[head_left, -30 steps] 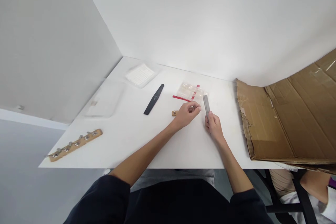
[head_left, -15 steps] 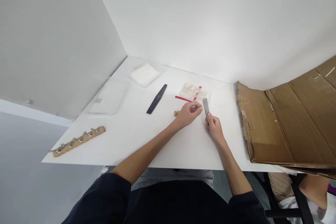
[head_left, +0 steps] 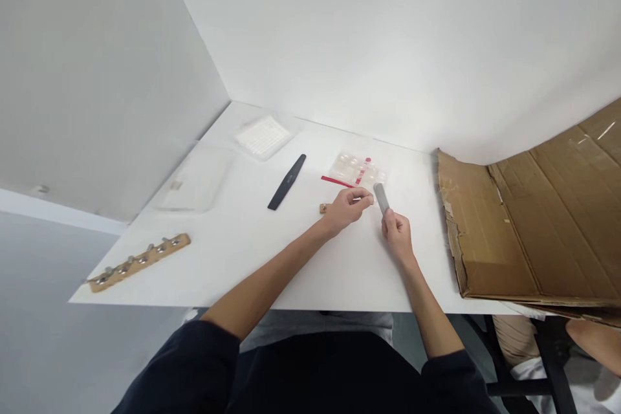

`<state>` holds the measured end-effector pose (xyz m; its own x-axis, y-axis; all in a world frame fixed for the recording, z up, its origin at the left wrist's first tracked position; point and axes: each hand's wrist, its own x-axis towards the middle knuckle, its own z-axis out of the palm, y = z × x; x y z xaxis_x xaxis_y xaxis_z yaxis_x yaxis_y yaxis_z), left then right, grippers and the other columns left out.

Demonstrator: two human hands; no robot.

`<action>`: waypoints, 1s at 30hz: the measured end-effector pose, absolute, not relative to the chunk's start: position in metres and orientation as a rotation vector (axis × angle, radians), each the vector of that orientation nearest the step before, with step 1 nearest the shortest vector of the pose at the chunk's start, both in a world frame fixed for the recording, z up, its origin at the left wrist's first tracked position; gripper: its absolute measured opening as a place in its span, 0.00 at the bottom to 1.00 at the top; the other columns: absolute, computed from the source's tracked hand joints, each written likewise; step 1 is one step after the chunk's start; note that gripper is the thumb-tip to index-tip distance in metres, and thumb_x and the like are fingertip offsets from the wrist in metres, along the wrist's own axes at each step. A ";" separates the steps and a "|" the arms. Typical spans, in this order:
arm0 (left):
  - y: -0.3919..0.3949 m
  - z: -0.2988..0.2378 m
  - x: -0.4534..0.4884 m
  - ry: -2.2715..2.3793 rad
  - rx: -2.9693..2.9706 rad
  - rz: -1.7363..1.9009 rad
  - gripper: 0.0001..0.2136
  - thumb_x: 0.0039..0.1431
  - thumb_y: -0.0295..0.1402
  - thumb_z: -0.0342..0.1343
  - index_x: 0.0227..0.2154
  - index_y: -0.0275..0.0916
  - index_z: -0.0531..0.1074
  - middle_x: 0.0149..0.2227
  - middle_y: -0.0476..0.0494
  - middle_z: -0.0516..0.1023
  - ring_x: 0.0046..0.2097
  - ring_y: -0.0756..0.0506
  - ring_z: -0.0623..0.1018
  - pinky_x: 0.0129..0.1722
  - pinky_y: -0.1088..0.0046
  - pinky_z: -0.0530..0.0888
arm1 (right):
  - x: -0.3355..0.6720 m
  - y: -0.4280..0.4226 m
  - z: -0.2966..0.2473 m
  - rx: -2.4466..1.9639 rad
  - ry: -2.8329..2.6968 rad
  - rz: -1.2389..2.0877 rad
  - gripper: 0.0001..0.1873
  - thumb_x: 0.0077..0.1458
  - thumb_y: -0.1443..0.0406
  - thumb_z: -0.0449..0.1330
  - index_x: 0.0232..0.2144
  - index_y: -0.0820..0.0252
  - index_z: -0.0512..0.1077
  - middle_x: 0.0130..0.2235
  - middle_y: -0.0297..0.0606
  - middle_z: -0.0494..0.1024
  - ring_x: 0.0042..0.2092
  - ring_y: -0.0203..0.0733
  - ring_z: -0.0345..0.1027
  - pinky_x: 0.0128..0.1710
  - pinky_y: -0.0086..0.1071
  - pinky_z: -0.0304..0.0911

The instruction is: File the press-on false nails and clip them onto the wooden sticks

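Head view: right hand (head_left: pixel 398 234) is clamping its fingers round the lower end of the grey file (head_left: pixel 382 199), which is slanting up just beside the left hand (head_left: pixel 348 207). Left thumb and finger are pressing together in a pinch, possibly on something small and pale; too small to be sure. Doing this well is probably about bracing the pinch and working the file lightly and flat, sparing the fingertips. File-to-fingertip contact isn't showing clearly. Left hand is hiding most of the wood piece (head_left: pixel 323 208) and maybe the red strip's (head_left: pixel 336 181) near end; cardboard (head_left: pixel 504 239) is running out of frame.
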<state>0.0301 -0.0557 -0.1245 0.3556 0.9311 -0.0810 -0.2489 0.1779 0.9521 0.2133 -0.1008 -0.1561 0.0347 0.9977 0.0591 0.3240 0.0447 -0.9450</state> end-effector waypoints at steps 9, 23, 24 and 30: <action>-0.058 -0.120 0.028 0.876 1.197 0.999 0.12 0.59 0.41 0.63 0.28 0.37 0.72 0.24 0.54 0.64 0.22 0.55 0.57 0.23 0.74 0.55 | 0.213 -0.101 -0.156 -1.441 -1.437 0.987 0.35 0.68 0.38 0.50 0.19 0.54 0.56 0.19 0.30 0.57 0.23 0.35 0.48 0.24 0.35 0.46; -0.065 -0.128 0.031 1.052 1.769 1.204 0.05 0.62 0.27 0.56 0.29 0.40 0.71 0.28 0.51 0.68 0.28 0.50 0.66 0.29 0.73 0.65 | 0.211 -0.101 -0.157 -1.455 -1.358 1.052 0.36 0.67 0.37 0.51 0.18 0.53 0.56 0.18 0.29 0.56 0.22 0.35 0.48 0.21 0.34 0.45; -0.065 -0.128 0.030 1.050 1.770 1.202 0.05 0.62 0.27 0.56 0.29 0.40 0.71 0.28 0.51 0.68 0.28 0.50 0.66 0.29 0.73 0.65 | 0.210 -0.101 -0.158 -1.450 -1.380 1.053 0.35 0.67 0.37 0.51 0.18 0.53 0.56 0.18 0.29 0.56 0.22 0.35 0.48 0.22 0.33 0.45; -0.065 -0.129 0.030 1.057 1.754 1.215 0.05 0.62 0.27 0.56 0.30 0.40 0.71 0.29 0.51 0.69 0.29 0.50 0.66 0.29 0.72 0.65 | 0.209 -0.102 -0.156 -1.484 -1.346 1.016 0.35 0.68 0.38 0.50 0.19 0.53 0.55 0.18 0.29 0.56 0.22 0.35 0.48 0.22 0.34 0.45</action>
